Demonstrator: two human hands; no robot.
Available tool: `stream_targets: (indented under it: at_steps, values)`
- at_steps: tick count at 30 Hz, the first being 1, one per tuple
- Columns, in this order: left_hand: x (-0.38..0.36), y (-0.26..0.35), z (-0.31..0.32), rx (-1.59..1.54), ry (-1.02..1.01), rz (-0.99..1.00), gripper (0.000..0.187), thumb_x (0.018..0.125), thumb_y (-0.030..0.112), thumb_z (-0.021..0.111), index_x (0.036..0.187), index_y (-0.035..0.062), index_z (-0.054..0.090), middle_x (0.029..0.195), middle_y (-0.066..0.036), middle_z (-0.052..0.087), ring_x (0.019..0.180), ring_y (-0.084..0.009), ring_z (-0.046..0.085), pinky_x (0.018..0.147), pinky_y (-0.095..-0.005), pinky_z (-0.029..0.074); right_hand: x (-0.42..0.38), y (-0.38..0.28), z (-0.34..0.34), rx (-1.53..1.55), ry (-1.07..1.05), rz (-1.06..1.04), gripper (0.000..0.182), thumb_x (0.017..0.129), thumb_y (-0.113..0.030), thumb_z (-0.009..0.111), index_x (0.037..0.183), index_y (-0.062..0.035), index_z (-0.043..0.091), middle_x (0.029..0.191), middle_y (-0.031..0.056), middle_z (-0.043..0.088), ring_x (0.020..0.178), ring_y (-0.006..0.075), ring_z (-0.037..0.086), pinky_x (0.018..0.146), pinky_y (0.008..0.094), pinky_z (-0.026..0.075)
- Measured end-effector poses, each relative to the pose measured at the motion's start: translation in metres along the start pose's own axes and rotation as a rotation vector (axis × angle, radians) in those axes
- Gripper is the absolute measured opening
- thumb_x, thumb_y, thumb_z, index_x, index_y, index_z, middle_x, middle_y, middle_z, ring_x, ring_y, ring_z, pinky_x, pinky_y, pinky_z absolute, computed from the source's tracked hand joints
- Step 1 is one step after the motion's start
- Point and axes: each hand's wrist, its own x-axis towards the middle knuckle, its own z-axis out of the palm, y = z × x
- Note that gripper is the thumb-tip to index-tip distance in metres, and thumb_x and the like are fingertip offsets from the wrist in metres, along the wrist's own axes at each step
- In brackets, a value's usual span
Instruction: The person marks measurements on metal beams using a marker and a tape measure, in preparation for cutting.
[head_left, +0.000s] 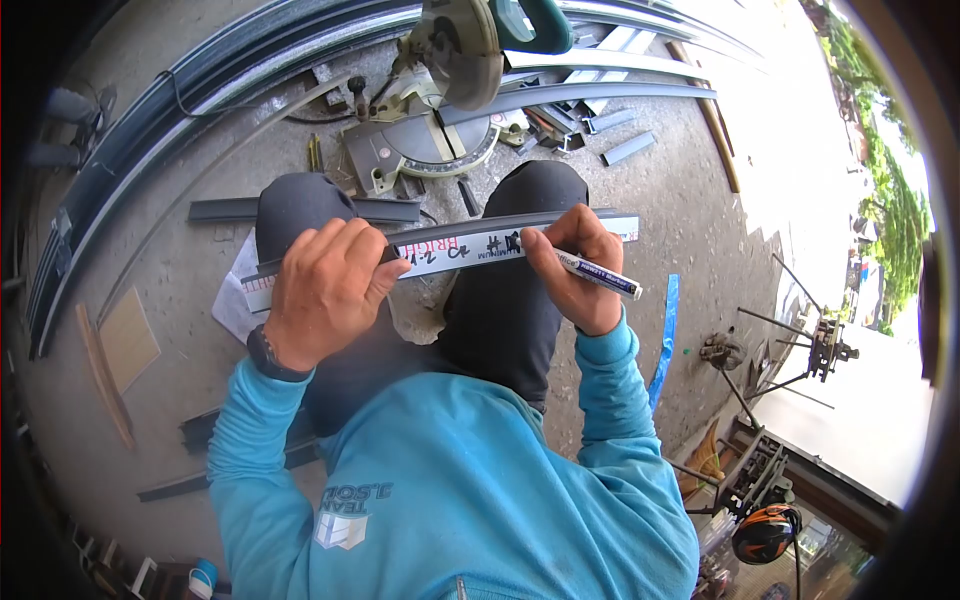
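Note:
Across both knees lies a grey metal profile [470, 262] with a white label strip that bears printed red letters and black handwritten marks. My left hand [325, 285], with a dark watch on its wrist, is closed over the left part of the profile; a small black object, perhaps a marker cap, shows by its thumb. A white marker [600, 275] is in my right hand [578, 262], its tip end at the black marks on the label. The fingers of my right hand are pinched round the marker near the profile's right part.
A miter saw [425, 140] stands on the floor beyond the knees, with metal offcuts [628, 148] to its right. Long dark profiles [130, 180] curve along the left. Blue tape [664, 340] lies at right, and an orange-black helmet [765, 535] is at lower right.

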Motion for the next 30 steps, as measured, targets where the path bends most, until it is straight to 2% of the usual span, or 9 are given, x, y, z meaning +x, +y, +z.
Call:
stream_targets:
  at_steps: [5,11,14,17,19,22,24,27,30]
  values:
    - [0.000,0.000,0.000,-0.003,0.000,-0.002,0.040,0.106,0.040,0.060,0.093,0.0027,0.055,0.081,-0.011,0.054,0.072,-0.0318,0.057,0.062,-0.0432,0.040,-0.002,0.005,-0.004,-0.050,-0.071,0.004,0.032,0.089,-0.014,0.083,0.076,-0.0053,0.055,0.060,0.0051,0.061,0.054,0.0102,0.058,0.051,0.0285,0.045]
    - [0.001,0.001,0.000,0.000,-0.008,-0.005,0.039,0.105,0.040,0.060,0.093,0.0028,0.056,0.081,-0.011,0.054,0.072,-0.0318,0.057,0.062,-0.0430,0.040,0.001,-0.001,0.001,-0.090,0.008,-0.045,0.032,0.090,-0.013,0.081,0.075,-0.0049,0.053,0.059,0.0044,0.060,0.055,0.0096,0.057,0.052,0.0292,0.045]
    - [0.000,0.000,-0.002,0.006,-0.014,-0.009,0.039,0.105,0.040,0.060,0.095,0.0024,0.056,0.084,-0.011,0.056,0.074,-0.0318,0.057,0.064,-0.0427,0.042,-0.003,0.006,-0.010,0.143,-0.039,0.086,0.031,0.094,-0.014,0.079,0.077,-0.0054,0.054,0.064,0.0027,0.062,0.058,0.0090,0.058,0.055,0.0271,0.046]
    - [0.002,-0.003,0.001,-0.043,0.123,0.075,0.037,0.104,0.038,0.063,0.098,0.0019,0.059,0.089,-0.012,0.061,0.078,-0.0316,0.060,0.068,-0.0419,0.046,-0.001,-0.005,-0.020,0.501,0.289,0.175,0.029,0.102,-0.024,0.074,0.087,-0.0064,0.056,0.077,0.0031,0.066,0.066,0.0072,0.061,0.059,0.0221,0.048]
    - [0.004,-0.003,-0.006,-0.076,0.222,0.145,0.036,0.102,0.037,0.067,0.100,0.0017,0.062,0.093,-0.013,0.063,0.082,-0.0315,0.062,0.071,-0.0418,0.049,-0.011,0.000,-0.032,0.452,0.367,0.107,0.031,0.103,-0.030,0.073,0.090,-0.0059,0.058,0.078,0.0038,0.067,0.066,0.0068,0.061,0.060,0.0220,0.048]
    - [-0.003,0.014,-0.027,-0.132,0.258,0.212,0.034,0.095,0.035,0.076,0.101,0.0028,0.068,0.092,-0.012,0.066,0.085,-0.0298,0.066,0.072,-0.0412,0.052,-0.037,-0.004,-0.038,0.486,0.209,0.023,0.036,0.099,-0.034,0.075,0.100,-0.0006,0.063,0.085,0.0078,0.069,0.076,0.0121,0.067,0.069,0.0257,0.053]
    - [-0.008,0.032,-0.031,-0.220,0.109,0.214,0.033,0.092,0.034,0.079,0.101,0.0036,0.068,0.089,-0.010,0.066,0.082,-0.0290,0.066,0.070,-0.0397,0.052,-0.055,-0.010,-0.035,0.586,0.048,0.015,0.044,0.095,-0.038,0.076,0.104,0.0032,0.065,0.092,0.0123,0.070,0.082,0.0176,0.069,0.076,0.0311,0.056]
    - [-0.001,0.051,-0.018,-0.283,-0.021,0.244,0.034,0.085,0.031,0.084,0.101,0.0047,0.069,0.083,-0.007,0.065,0.078,-0.0274,0.065,0.066,-0.0383,0.051,-0.068,-0.025,-0.017,0.750,-0.128,-0.027,0.046,0.099,-0.042,0.066,0.099,0.0040,0.067,0.089,0.0174,0.073,0.077,0.0220,0.070,0.069,0.0335,0.055]
    - [0.005,0.059,-0.009,-0.277,-0.122,0.261,0.035,0.080,0.027,0.086,0.101,0.0049,0.070,0.081,-0.006,0.064,0.073,-0.0262,0.062,0.063,-0.0386,0.048,-0.073,-0.030,-0.009,0.655,-0.199,-0.107,0.044,0.103,-0.040,0.062,0.099,0.0036,0.069,0.088,0.0163,0.073,0.074,0.0241,0.071,0.068,0.0348,0.056]
